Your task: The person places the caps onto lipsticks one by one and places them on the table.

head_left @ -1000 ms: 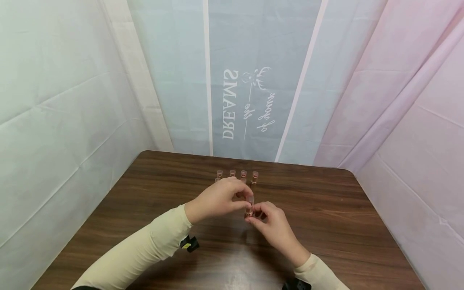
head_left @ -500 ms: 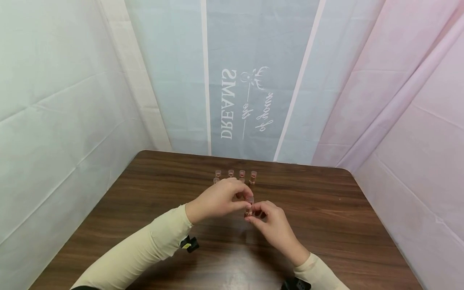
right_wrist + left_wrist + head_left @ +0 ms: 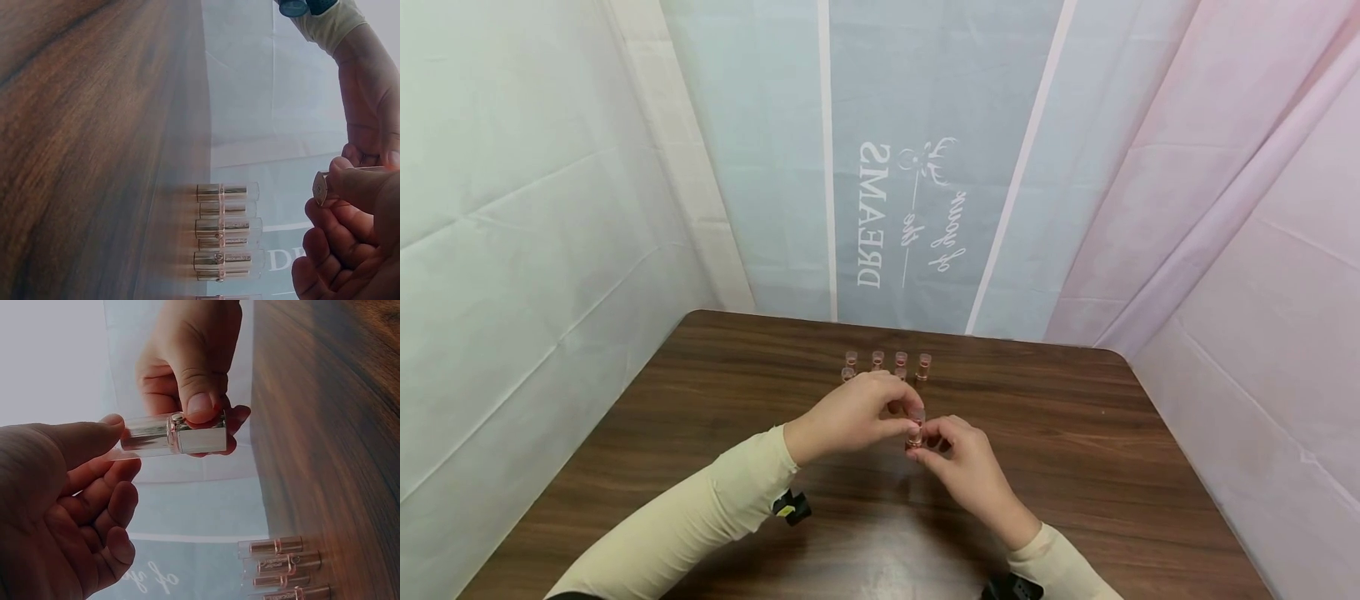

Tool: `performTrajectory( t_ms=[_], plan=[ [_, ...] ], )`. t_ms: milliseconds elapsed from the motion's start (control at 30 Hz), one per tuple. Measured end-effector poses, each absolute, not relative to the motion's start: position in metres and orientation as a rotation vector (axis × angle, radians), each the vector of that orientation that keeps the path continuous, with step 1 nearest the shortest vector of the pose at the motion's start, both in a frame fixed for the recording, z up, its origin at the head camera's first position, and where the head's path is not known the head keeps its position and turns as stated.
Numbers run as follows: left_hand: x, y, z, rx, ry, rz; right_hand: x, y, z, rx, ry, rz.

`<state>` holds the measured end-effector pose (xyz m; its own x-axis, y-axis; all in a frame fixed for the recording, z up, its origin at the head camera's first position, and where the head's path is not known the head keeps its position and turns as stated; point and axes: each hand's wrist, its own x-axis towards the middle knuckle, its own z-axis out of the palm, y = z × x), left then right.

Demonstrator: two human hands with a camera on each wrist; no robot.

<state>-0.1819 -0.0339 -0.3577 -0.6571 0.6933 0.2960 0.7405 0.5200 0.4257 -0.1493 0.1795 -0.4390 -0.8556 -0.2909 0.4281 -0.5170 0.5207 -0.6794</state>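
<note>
Near the middle of the table, both hands hold one lipstick (image 3: 914, 437) above the wood. It has a shiny gold base (image 3: 203, 439) and a clear cap (image 3: 147, 434). My left hand (image 3: 853, 415) pinches the cap end between thumb and fingers, its other fingers loosely curled. Around the gold base, my right hand (image 3: 967, 467) grips with thumb and fingertips. The cap is on the tube, which stands roughly upright. In the right wrist view, only the bottom of the lipstick (image 3: 320, 189) shows clearly past the fingers.
Beyond the hands, several similar lipsticks (image 3: 923, 367) stand upright in rows, partly hidden by the left hand. The brown wooden table (image 3: 1037, 392) has a rounded far edge. Pale cloth walls (image 3: 760, 167) close in the back and sides.
</note>
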Motion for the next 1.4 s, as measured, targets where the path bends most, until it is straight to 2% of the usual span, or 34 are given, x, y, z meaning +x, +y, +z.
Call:
performTrajectory(
  t_ms=[733,1100,1400],
  plan=[
    [-0.181,-0.036,-0.359,-1.238,-2.626,-0.811,-0.152,0.184,-0.434,0.711,-2.493,1.209],
    [-0.179,-0.069,-0.371,-1.145,-2.563,-0.871,-0.153,0.188,-0.431,0.671,-2.478,1.202],
    [-0.175,-0.097,-0.384,-0.973,-2.595,-1.039,-0.154,0.19,-0.433,0.652,-2.486,1.202]
  ],
)
